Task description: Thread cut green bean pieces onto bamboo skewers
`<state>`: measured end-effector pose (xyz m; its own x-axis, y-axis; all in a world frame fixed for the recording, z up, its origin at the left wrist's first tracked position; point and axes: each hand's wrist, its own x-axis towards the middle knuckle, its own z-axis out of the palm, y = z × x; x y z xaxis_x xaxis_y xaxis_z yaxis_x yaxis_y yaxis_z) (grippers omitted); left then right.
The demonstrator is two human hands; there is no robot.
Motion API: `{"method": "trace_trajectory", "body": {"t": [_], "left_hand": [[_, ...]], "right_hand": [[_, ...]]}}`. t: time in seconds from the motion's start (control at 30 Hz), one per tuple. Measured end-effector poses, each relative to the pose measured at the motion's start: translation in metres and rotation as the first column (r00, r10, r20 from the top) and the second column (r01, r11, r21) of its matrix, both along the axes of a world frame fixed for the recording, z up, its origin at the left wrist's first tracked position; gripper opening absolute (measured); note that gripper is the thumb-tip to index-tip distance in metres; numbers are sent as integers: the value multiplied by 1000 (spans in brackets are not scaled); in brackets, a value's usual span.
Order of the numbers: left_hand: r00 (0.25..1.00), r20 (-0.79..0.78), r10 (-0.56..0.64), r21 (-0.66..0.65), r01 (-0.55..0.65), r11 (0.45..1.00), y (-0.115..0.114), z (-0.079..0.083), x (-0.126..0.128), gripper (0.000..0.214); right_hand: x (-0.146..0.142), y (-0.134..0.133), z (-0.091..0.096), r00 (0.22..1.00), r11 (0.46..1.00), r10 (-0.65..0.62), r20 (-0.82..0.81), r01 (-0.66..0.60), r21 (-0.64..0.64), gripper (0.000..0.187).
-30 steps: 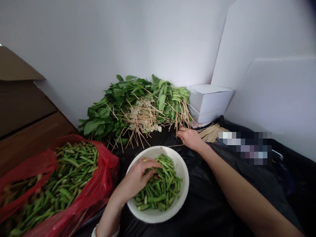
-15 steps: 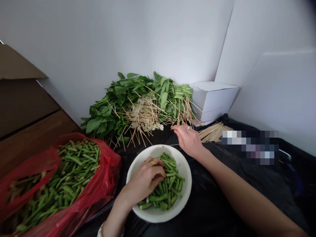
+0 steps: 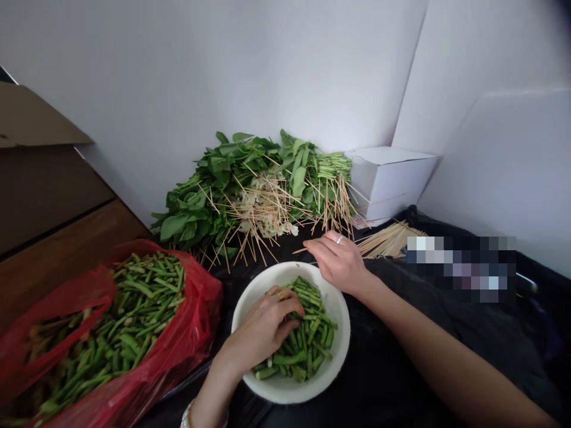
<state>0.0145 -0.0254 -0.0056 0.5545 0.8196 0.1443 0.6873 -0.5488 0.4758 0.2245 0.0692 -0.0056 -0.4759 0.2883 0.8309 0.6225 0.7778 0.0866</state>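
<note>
In the head view, my left hand reaches into a white bowl of cut green beans. Its fingers are curled down onto the beans, with the fingertips partly hidden among them. Above the bowl's far right rim, my right hand pinches a thin bamboo skewer, whose short end sticks out to the left of the fingertips. Most of that skewer is hidden by the hand.
A red plastic bag full of cut beans lies left. Behind the bowl are leafy greens and white pieces on skewers. A white box and loose bamboo skewers are right. A cardboard box stands far left.
My right hand has turned and lowered slightly, and the skewer end now points left from its fingers. The left hand stays in the bowl. The whole view has shifted slightly.
</note>
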Motion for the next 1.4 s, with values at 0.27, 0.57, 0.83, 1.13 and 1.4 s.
{"method": "trace_trajectory", "body": {"t": [0.27,0.57,0.83,1.13,1.4], "left_hand": [[999,-8,50,-50,-50,997,0,-4,-2,26],[855,438,278,-241,-186,953,7,1,-2,13],[165,766,622,-610,-120,783,20,1,-17,27],[63,770,635,-633,-52,772,20,6,-17,25],[80,771,631,-633,-7,774,19,6,-16,27]], "right_hand": [[-2,-5,2,1000,996,-2,20,0,95,31],[-4,-8,1,999,994,-20,28,17,109,39],[-5,-13,-4,997,993,3,77,-12,117,38],[-13,-18,-6,992,992,30,122,-44,118,35],[-13,-17,-9,988,993,3,156,-22,119,33]]}}
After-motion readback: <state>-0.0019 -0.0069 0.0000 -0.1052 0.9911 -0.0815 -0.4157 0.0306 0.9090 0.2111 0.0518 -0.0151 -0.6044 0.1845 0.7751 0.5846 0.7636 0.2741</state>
